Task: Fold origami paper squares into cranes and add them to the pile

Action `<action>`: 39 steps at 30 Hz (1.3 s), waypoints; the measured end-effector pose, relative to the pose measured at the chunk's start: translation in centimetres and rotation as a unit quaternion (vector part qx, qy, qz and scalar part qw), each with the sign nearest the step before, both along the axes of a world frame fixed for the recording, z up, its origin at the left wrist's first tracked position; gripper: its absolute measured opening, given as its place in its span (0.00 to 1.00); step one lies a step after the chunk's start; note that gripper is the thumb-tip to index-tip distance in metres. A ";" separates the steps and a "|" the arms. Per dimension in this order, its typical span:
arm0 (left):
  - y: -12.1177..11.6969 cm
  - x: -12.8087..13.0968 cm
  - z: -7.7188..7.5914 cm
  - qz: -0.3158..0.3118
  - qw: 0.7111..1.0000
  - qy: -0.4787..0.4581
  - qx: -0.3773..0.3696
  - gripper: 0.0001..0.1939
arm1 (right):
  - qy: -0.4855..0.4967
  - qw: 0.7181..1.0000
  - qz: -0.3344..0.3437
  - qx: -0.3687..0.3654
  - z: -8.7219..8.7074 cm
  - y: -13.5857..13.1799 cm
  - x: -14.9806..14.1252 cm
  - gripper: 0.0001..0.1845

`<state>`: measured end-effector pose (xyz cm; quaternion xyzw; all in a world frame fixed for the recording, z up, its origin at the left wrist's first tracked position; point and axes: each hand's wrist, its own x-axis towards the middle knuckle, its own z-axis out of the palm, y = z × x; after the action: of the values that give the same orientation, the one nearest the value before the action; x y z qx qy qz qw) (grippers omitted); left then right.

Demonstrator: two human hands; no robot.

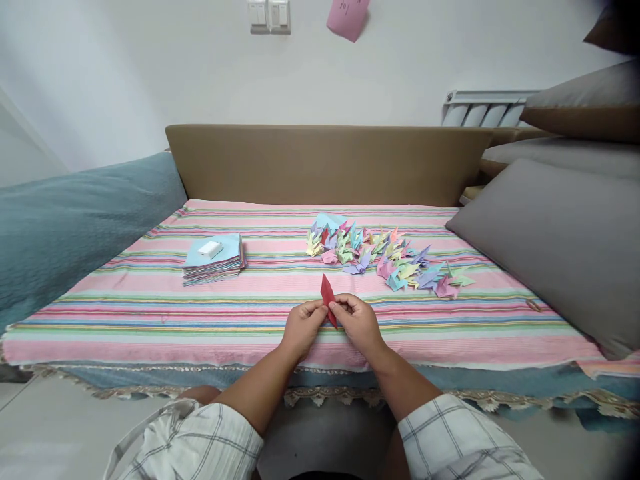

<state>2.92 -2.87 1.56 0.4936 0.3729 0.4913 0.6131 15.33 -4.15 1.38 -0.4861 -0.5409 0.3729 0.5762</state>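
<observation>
A narrow piece of folded red origami paper (327, 291) is held over the striped cloth, its long points facing away and toward me. My left hand (303, 327) pinches its left side between thumb and fingers. On the other side my right hand (359, 322) grips it the same way, and the two thumbs nearly meet at its middle. Beyond my hands lies a spread of folded paper cranes (370, 257) in many colours. Off to the left sits a stack of square coloured paper (213, 261) with a small white block (210, 250) on top.
The pink striped cloth (125, 327) covers the sofa seat. Behind it stands a brown backrest (320, 165). Grey cushions (555, 247) are piled at the right, and a blue-covered armrest (85, 223) borders the left. A small brown loop (534, 305) lies near the grey cushion.
</observation>
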 end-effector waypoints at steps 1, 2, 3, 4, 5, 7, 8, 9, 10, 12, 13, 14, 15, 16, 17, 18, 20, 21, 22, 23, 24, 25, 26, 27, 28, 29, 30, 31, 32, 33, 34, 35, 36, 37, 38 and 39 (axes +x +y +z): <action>-0.1 0.0 0.1 -0.002 1.000 -0.003 -0.008 0.13 | 0.006 1.000 0.002 -0.003 0.0 0.0 0.0 0.11; -0.1 0.0 0.2 -0.003 1.000 -0.006 -0.017 0.14 | 0.011 1.000 0.004 -0.006 0.1 0.0 0.0 0.11; -0.2 0.0 0.3 -0.004 1.000 -0.011 -0.028 0.14 | 0.016 1.000 0.007 -0.008 0.1 0.0 0.0 0.11; -0.2 0.1 0.4 -0.004 0.999 -0.018 -0.039 0.14 | 0.021 1.000 0.009 -0.009 0.1 0.0 0.1 0.10; -0.3 0.1 0.5 -0.006 0.998 -0.026 -0.049 0.14 | 0.027 1.000 0.012 -0.010 0.2 0.0 0.1 0.10; -0.3 0.0 0.7 -0.015 0.997 -0.043 -0.063 0.15 | 0.043 0.999 0.025 -0.011 0.3 0.1 0.3 0.10; -0.3 0.0 0.8 -0.019 0.996 -0.050 -0.066 0.15 | 0.053 0.998 0.033 -0.012 0.3 0.1 0.4 0.10; -0.3 0.0 0.8 -0.023 0.996 -0.057 -0.066 0.15 | 0.064 0.997 0.042 -0.013 0.3 0.1 0.6 0.11; -0.3 -0.1 0.9 -0.026 0.996 -0.062 -0.065 0.15 | 0.073 0.996 0.052 -0.015 0.4 0.1 0.7 0.11; -0.3 -0.2 0.9 -0.025 0.995 -0.070 -0.064 0.15 | 0.089 0.994 0.068 -0.018 0.4 0.1 0.9 0.11; -0.3 -0.2 0.9 -0.023 0.995 -0.073 -0.064 0.15 | 0.096 0.992 0.074 -0.019 0.4 0.2 1.0 0.12; -0.3 -0.3 0.9 -0.021 0.995 -0.074 -0.065 0.15 | 0.103 0.991 0.079 -0.021 0.3 0.2 1.0 0.12; -0.3 -0.3 0.9 -0.020 0.995 -0.074 -0.065 0.15 | 0.109 0.990 0.083 -0.023 0.3 0.2 1.1 0.12; -0.3 -0.3 0.9 -0.020 0.995 -0.073 -0.065 0.16 | 0.116 0.989 0.088 -0.026 0.3 0.2 1.1 0.12; -0.3 -0.3 0.9 -0.023 0.995 -0.072 -0.065 0.16 | 0.124 0.988 0.092 -0.028 0.2 0.3 1.1 0.12; -0.3 -0.3 1.0 -0.027 0.995 -0.071 -0.064 0.16 | 0.131 0.986 0.098 -0.030 0.1 0.3 1.1 0.12; -0.4 -0.4 1.1 -0.033 0.995 -0.074 -0.064 0.16 | 0.146 0.983 0.108 -0.034 0.0 0.4 1.2 0.12; -0.4 -0.4 1.2 -0.036 0.994 -0.077 -0.064 0.16 | 0.154 0.981 0.112 -0.036 0.0 0.4 1.2 0.11; -0.4 -0.4 1.2 -0.038 0.994 -0.081 -0.064 0.15 | 0.160 0.980 0.115 -0.039 -0.1 0.5 1.2 0.11; -0.4 -0.4 1.3 -0.042 0.993 -0.085 -0.064 0.15 | 0.166 0.978 0.117 -0.041 -0.1 0.5 1.2 0.11; -0.4 -0.4 1.3 -0.045 0.993 -0.089 -0.064 0.15 | 0.171 0.977 0.119 -0.043 -0.1 0.5 1.1 0.11; -0.5 -0.4 1.3 -0.049 0.992 -0.092 -0.065 0.15 | 0.174 0.976 0.120 -0.046 -0.1 0.5 1.1 0.11; -0.5 -0.5 1.3 -0.051 0.992 -0.094 -0.066 0.15 | 0.176 0.976 0.121 -0.048 -0.1 0.4 1.1 0.11; -0.5 -0.5 1.3 -0.051 0.992 -0.095 -0.067 0.15 | 0.177 0.976 0.120 -0.051 -0.1 0.4 1.1 0.11; -0.4 -0.5 1.3 -0.051 0.992 -0.094 -0.070 0.14 | 0.177 0.975 0.120 -0.053 -0.1 0.4 1.1 0.12; -0.4 -0.5 1.3 -0.050 0.992 -0.090 -0.071 0.14 | 0.177 0.975 0.121 -0.055 -0.1 0.4 1.1 0.12; -0.4 -0.4 1.2 -0.047 0.993 -0.084 -0.071 0.14 | 0.177 0.975 0.122 -0.058 -0.1 0.4 1.1 0.12; -0.4 -0.4 1.2 -0.040 0.994 -0.076 -0.070 0.14 | 0.177 0.975 0.123 -0.061 -0.1 0.3 1.1 0.13; -0.4 -0.4 1.1 -0.031 0.995 -0.067 -0.067 0.14 | 0.177 0.974 0.124 -0.063 -0.1 0.3 1.1 0.13; -0.4 -0.3 1.0 -0.020 0.996 -0.058 -0.061 0.14 | 0.175 0.974 0.126 -0.065 -0.1 0.3 1.1 0.13; -0.3 -0.3 0.9 -0.007 0.997 -0.049 -0.053 0.14 | 0.173 0.974 0.129 -0.067 -0.2 0.3 1.1 0.13; -0.3 -0.3 0.8 0.004 0.998 -0.041 -0.044 0.13 | 0.170 0.974 0.132 -0.067 -0.2 0.3 1.0 0.13; -0.3 -0.3 0.6 0.011 0.999 -0.033 -0.035 0.13 | 0.166 0.975 0.135 -0.067 -0.3 0.3 1.0 0.13; -0.2 -0.3 0.5 0.016 0.999 -0.027 -0.028 0.12 | 0.162 0.975 0.137 -0.067 -0.3 0.3 0.9 0.13; -0.2 -0.2 0.4 0.019 0.999 -0.023 -0.023 0.12 | 0.159 0.975 0.138 -0.066 -0.3 0.3 0.9 0.13; -0.2 -0.2 0.3 0.021 0.999 -0.020 -0.019 0.12 | 0.159 0.976 0.137 -0.065 -0.4 0.3 0.8 0.12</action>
<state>2.68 -3.07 1.90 0.4637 0.3800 0.5070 0.6194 16.15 -3.84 1.01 -0.3787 -0.4786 0.5551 0.5652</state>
